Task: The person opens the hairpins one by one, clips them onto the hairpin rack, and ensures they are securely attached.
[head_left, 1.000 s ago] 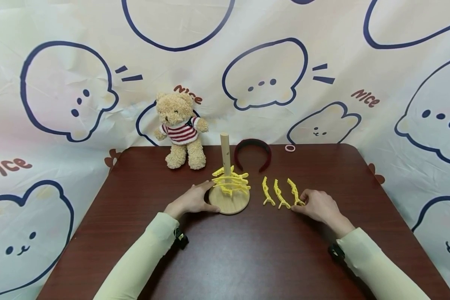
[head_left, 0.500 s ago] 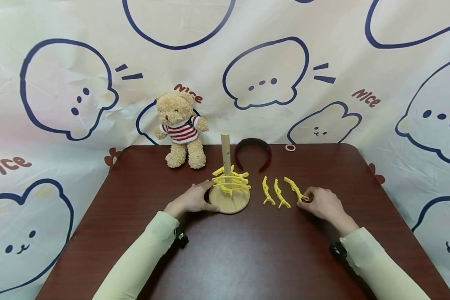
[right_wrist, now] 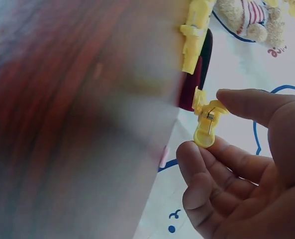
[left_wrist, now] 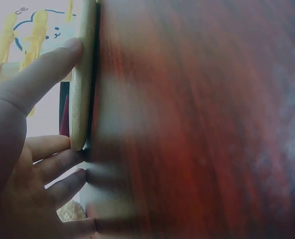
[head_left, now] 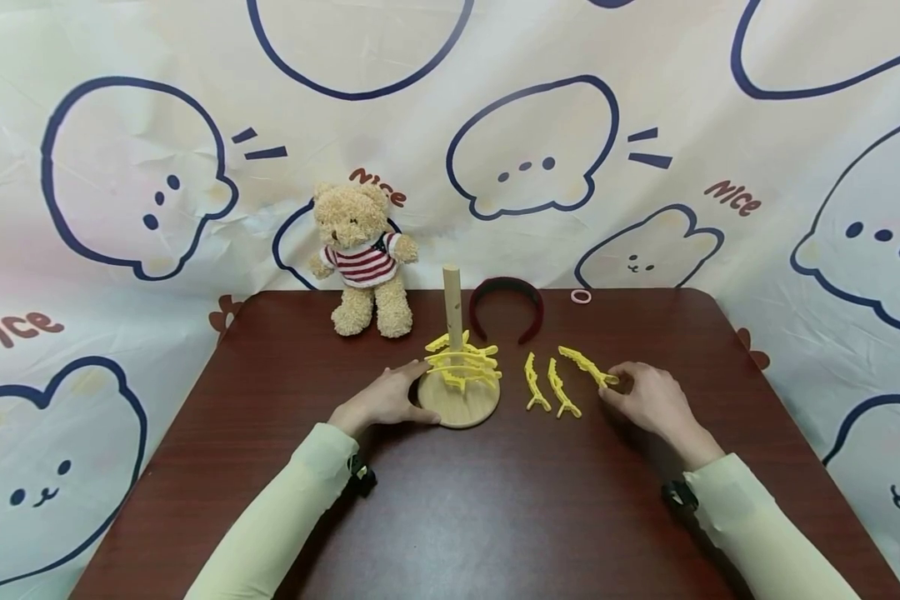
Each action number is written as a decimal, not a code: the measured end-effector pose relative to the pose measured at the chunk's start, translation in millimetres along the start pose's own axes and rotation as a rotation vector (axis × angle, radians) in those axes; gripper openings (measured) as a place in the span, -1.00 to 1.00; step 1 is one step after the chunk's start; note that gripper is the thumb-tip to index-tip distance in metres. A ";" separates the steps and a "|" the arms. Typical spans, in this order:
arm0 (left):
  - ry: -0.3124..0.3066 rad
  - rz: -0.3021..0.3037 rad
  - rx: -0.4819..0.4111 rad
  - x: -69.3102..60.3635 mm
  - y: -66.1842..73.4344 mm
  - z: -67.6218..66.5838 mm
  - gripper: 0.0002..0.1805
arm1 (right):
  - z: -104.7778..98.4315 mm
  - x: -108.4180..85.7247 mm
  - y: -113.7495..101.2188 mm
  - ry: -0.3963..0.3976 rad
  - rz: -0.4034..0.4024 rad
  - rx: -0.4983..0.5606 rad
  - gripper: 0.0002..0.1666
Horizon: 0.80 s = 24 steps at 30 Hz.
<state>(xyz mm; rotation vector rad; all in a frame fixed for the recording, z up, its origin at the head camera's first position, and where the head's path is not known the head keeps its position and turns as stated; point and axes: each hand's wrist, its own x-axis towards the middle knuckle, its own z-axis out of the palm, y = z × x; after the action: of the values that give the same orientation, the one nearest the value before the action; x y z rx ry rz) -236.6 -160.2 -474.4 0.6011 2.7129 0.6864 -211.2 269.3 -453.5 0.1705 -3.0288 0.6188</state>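
My right hand (head_left: 656, 402) pinches the forked end of a yellow alligator hair clip (head_left: 583, 363) between thumb and fingers. The right wrist view shows that clip (right_wrist: 205, 124) end-on, with a small metal spring. Two similar yellow hair clips (head_left: 558, 388) lie side by side to its left on the table. My left hand (head_left: 385, 400) holds the round base of a wooden stand (head_left: 461, 412) at its left edge. Seen from the left wrist, the thumb and fingers touch the rim of the disc (left_wrist: 80, 109). Several yellow clips (head_left: 461, 364) surround the upright post (head_left: 452, 308).
A teddy bear (head_left: 363, 258) in a striped shirt sits at the back left of the brown table (head_left: 450, 517). Behind the stand lies a dark red headband (head_left: 506, 287), with a small pink ring (head_left: 581, 296) farther right. A patterned cloth (head_left: 420, 133) hangs behind the table.
My right hand has shifted slightly right and away from me with the clip. The clip's far end has swung left, so it now slants more. My left hand and the stand stay in place.
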 end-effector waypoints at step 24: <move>-0.009 -0.007 0.001 0.9 -1.3 -0.1 0.11 | -16.1 5.8 -47.7 0.094 -0.178 0.190 -0.57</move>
<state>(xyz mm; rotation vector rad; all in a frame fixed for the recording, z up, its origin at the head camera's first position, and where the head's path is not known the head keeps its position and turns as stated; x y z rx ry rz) -237.9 -160.8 -475.2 0.5929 2.7056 0.6793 -211.0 231.5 -419.8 0.4009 -2.8209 0.8702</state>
